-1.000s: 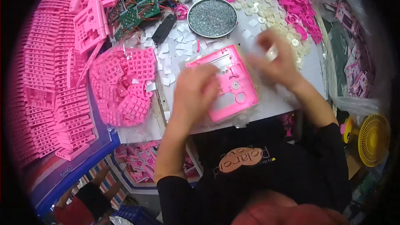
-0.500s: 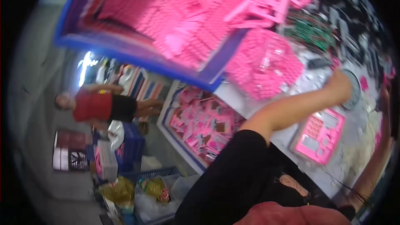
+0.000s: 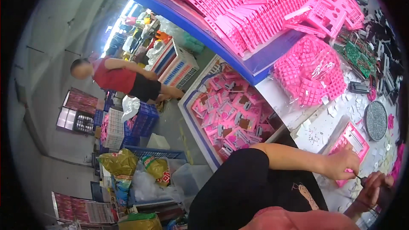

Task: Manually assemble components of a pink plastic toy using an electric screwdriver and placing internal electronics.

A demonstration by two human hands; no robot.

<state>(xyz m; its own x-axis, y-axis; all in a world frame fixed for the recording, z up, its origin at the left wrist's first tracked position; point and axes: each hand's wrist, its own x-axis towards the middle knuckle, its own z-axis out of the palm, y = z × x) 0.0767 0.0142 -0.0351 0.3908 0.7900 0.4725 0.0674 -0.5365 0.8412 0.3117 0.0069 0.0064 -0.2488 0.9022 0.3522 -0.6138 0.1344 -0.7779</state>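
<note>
A pink plastic casing (image 3: 354, 141) lies on the white table, with its near part hidden under my left hand (image 3: 343, 163). That hand's fingers are pinched over the casing at the tip of a thin dark shaft; anything small between them is hidden. My right hand (image 3: 375, 188), close to the picture's right rim, is closed round a dark tool with this shaft, which looks like a screwdriver (image 3: 362, 180). Beyond the casing stands a round dish (image 3: 376, 121) of tiny grey metal pieces, probably screws.
A blue crate (image 3: 268, 70) of stacked pink casings stands at the far side. Near it lie a clear bag of pink keypads (image 3: 313, 72), green circuit boards (image 3: 357, 58) and black parts. Left of the table is a bin (image 3: 203, 141) of pink assemblies. A person in red (image 3: 115, 76) stands farther off.
My left hand has moved from the dish to the pink casing. My right hand has come in from the right rim to meet it. The view has shifted and sharpened.
</note>
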